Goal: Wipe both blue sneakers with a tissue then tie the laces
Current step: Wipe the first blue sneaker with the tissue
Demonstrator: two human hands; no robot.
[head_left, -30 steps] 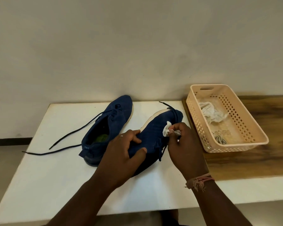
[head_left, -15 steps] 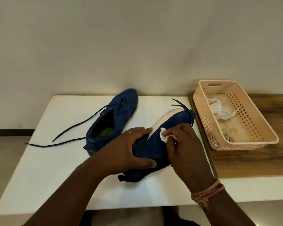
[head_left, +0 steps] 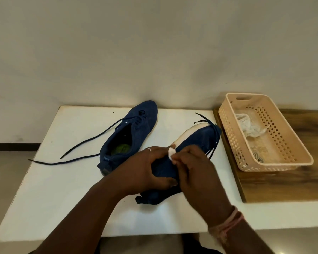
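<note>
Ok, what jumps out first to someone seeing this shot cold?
Two hands mid-table on a tilted blue sneaker: the left hand grips it while the right hand rubs a small tissue along it. The other sneaker lies behind with laces trailing left, and a peach basket sits right.

Both forearms are extended forward from the lower edge of the view and converge at the middle. The left hand is curled around the tilted blue sneaker, a ring worn on one finger. A small white tissue is pinched in the right hand, and threads are tied at its wrist.
</note>
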